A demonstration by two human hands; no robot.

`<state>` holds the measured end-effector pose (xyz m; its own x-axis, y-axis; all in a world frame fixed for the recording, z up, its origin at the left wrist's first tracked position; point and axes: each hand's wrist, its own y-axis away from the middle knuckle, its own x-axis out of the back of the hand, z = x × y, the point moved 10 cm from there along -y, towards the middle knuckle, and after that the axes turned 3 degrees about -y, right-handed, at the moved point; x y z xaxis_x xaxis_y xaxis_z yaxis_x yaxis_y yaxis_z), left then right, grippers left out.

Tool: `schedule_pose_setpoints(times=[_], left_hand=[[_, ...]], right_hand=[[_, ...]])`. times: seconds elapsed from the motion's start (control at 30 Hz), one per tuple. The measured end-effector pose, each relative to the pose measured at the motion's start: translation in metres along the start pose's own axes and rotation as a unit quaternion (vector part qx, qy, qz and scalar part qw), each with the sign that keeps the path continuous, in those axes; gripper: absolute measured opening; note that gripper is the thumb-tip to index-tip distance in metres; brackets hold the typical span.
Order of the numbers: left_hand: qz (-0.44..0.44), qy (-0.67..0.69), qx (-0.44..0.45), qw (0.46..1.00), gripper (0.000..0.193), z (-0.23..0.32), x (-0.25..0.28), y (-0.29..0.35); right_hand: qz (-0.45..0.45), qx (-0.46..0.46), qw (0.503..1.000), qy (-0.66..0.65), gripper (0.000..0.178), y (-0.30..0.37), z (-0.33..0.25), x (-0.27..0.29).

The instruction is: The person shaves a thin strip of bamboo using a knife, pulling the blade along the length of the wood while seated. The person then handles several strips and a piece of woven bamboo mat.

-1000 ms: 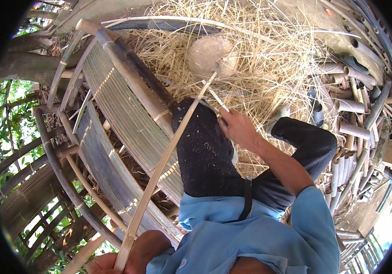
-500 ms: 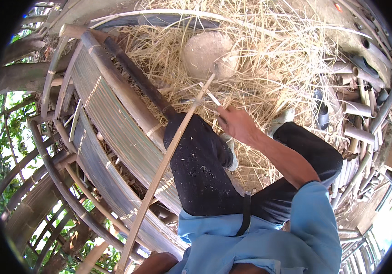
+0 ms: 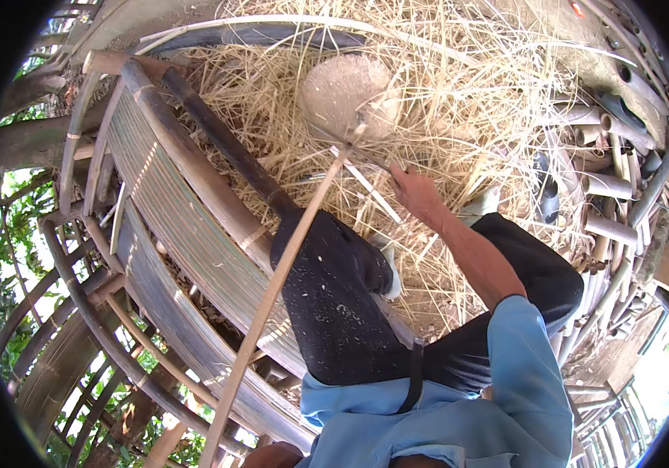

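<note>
My right hand [image 3: 416, 191] is closed around the handle of a thin, dark-bladed knife [image 3: 371, 161]. Its blade lies across the far end of a long bamboo strip [image 3: 272, 296], which slants from the lower left edge up to a round, flat-topped chopping block [image 3: 346, 90]. A pale split sliver [image 3: 377, 193] angles away from the strip's end, just left of my right hand. The strip passes over my left thigh. Only a bit of my left arm [image 3: 274, 455] shows at the lower edge; the hand itself is out of sight.
Straw-like shavings [image 3: 475, 93] cover the ground around the block. To my left runs a slatted bamboo bench [image 3: 186, 207] with curved rails. Cut bamboo tubes [image 3: 611, 187] are piled on the right, near a dark sandal-like object [image 3: 546, 195].
My right hand has shifted slightly up and right, and the blade now shows across the strip's end. The pale sliver stands out farther below it. The view has shifted slightly.
</note>
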<state>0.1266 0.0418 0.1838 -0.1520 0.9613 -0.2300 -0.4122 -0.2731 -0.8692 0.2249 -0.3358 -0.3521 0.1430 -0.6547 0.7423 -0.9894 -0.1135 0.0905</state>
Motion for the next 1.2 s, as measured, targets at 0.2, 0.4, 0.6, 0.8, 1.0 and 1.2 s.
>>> schedule_pose_setpoints(times=[0.2, 0.4, 0.6, 0.8, 1.0, 1.2], left_hand=[[0.022, 0.012, 0.009, 1.0, 0.025, -0.002, 0.005, 0.0], [0.044, 0.039, -0.002, 0.998, 0.026, 0.002, 0.009, -0.005], [0.083, 0.07, -0.048, 0.993, 0.026, 0.017, 0.013, -0.012], [-0.046, 0.173, 0.064, 0.982, 0.03, 0.004, -0.017, -0.022], [0.104, 0.093, 0.041, 0.989, 0.04, 0.01, -0.004, -0.017], [0.148, 0.058, 0.05, 0.986, 0.049, 0.004, 0.005, -0.006]], right_hand=[[-0.022, -0.122, 0.992, -0.027, 0.033, 0.019, 0.062, -0.008], [0.047, -0.07, 0.996, 0.019, 0.018, 0.031, 0.059, -0.005], [0.025, -0.185, 0.981, -0.05, 0.026, 0.039, 0.058, -0.009], [0.026, -0.023, 0.999, -0.015, 0.022, 0.03, 0.02, -0.017], [0.042, -0.148, 0.987, 0.048, 0.03, 0.031, 0.066, 0.0], [0.027, -0.04, 0.996, -0.071, 0.026, 0.002, -0.059, 0.024]])
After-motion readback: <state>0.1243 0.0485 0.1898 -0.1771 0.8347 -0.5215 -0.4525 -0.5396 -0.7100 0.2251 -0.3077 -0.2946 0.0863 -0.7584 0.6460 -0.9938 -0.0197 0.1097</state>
